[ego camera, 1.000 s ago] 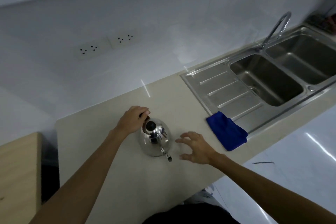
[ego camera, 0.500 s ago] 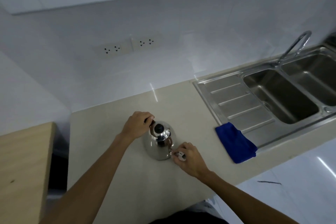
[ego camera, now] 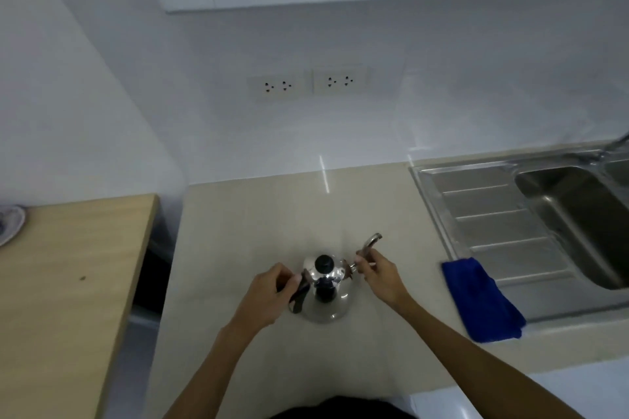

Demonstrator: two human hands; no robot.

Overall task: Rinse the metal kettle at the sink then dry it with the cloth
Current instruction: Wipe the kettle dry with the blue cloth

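The beige table [ego camera: 255, 221] carries the steel sink [ego camera: 503, 214] at right, with the blue cloth [ego camera: 480, 299] overlapping its drainboard edge. The metal kettle [ego camera: 325, 296] stands upright mid-table. Left hand [ego camera: 269, 296] grip is closed on the kettle's handle; right hand [ego camera: 377, 270] grip pinches the spout.

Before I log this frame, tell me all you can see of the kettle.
The kettle is small, shiny metal, dome-shaped, with a black knob on its lid. It stands upright on the beige counter, left of the sink. The left hand grips its handle side; the right hand holds the curved spout.
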